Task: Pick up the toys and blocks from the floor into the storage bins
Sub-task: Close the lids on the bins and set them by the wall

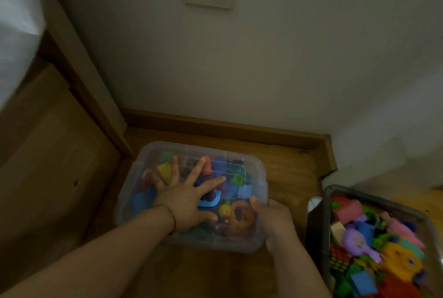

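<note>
wooden floor (pixel 287 166) | clear lidded bin (pixel 260 174) centre | dark open bin (pixel 314 226) right | whitish item (pixel 315 203) between, unclear

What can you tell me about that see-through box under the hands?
The clear bin is a see-through plastic box with a clear lid on top, full of coloured blocks. It sits on the wooden floor near the wall. The left hand presses flat on its lid, fingers spread; the right hand grips its right edge.

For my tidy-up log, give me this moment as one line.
clear bin: lidded, blocks inside | left hand: pressed flat on lid | right hand: grips bin's right edge | dark bin: open, full of toys
</note>
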